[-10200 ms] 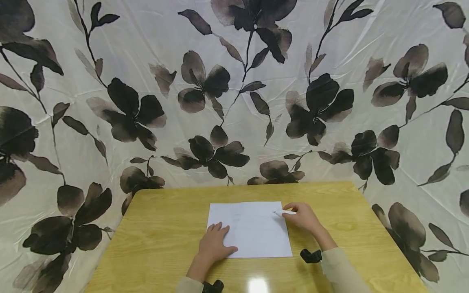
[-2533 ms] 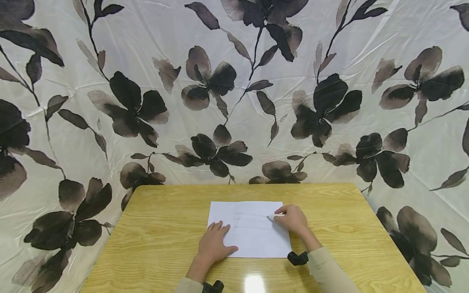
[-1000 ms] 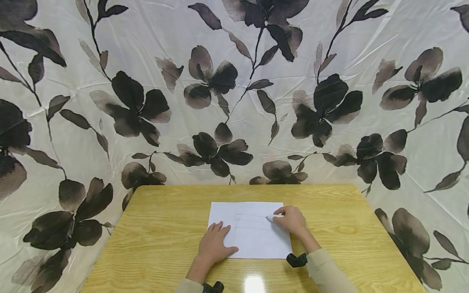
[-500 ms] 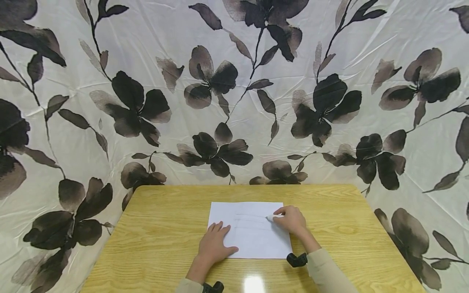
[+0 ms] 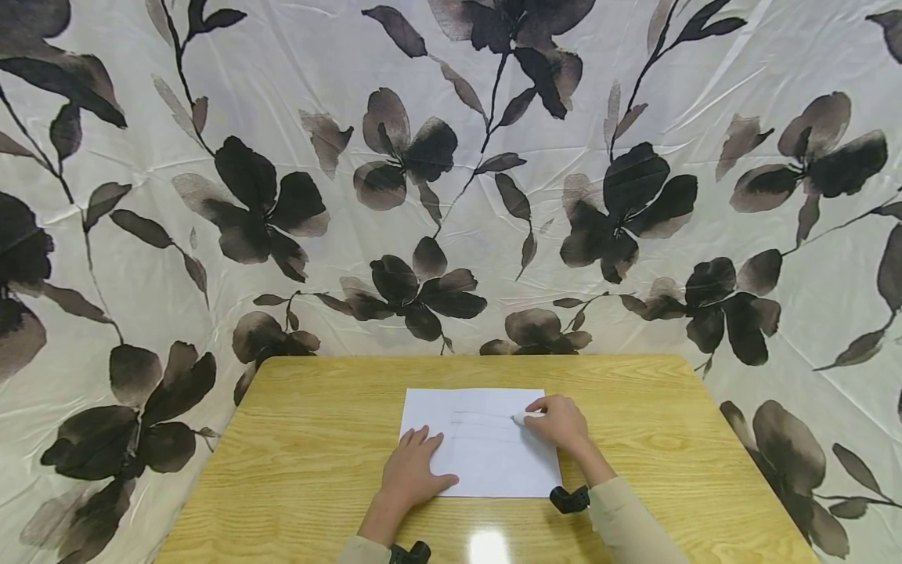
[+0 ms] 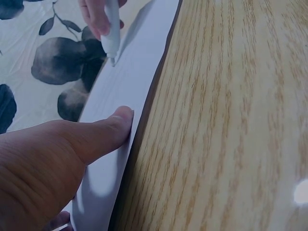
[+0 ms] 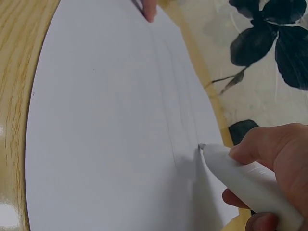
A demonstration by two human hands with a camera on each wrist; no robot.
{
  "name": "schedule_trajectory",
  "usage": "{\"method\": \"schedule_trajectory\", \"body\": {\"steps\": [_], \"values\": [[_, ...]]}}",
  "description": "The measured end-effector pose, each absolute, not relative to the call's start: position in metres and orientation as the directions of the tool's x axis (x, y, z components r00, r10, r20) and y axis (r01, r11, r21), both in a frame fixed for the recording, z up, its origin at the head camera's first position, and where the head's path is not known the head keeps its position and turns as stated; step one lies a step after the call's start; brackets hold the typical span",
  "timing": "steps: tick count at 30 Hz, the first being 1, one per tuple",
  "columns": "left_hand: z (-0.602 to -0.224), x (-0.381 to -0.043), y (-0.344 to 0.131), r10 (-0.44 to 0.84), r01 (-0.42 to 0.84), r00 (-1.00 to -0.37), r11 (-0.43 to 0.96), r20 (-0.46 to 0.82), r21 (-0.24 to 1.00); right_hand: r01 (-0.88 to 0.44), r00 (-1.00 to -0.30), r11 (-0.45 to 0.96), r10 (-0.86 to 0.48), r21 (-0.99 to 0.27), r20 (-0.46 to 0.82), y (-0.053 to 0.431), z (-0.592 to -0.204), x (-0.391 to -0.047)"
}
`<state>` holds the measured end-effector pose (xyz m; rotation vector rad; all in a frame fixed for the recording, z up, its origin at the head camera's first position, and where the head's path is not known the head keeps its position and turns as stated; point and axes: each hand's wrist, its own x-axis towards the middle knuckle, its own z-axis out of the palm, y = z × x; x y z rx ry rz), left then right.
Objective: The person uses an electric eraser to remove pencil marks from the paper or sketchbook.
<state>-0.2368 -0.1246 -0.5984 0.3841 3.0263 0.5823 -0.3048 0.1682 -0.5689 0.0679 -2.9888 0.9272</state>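
A sheet of white paper lies on the table, with several thin, faint lines running across its upper half. My left hand rests on the paper's left part, fingers spread and thumb by the near edge. In my right hand, thumb and fingers pinch a thick white pen with a narrow metallic tip. Its tip meets the paper at the right end of one of the lines. The left wrist view shows the pen slanted, tip down, beyond my left thumb.
The yellow wood-grain table extends around the sheet on all sides. Behind it hangs a white cloth with dark flowers. A black wrist camera sits below the right hand, close to the paper's lower right corner.
Since ten seconds ago, my right hand has moved left onto the sheet with the pen, and the lines show more clearly. Over the last second both hands stay almost still.
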Motion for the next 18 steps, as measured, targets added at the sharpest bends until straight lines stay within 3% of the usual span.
{"method": "schedule_trajectory", "body": {"steps": [18], "values": [[-0.5979,-0.2414,-0.1259,0.254,0.240,-0.967,0.893,0.015,0.382,-0.050,-0.998,0.822,-0.022,-0.567,0.057,0.1659,-0.5666,-0.3061]]}}
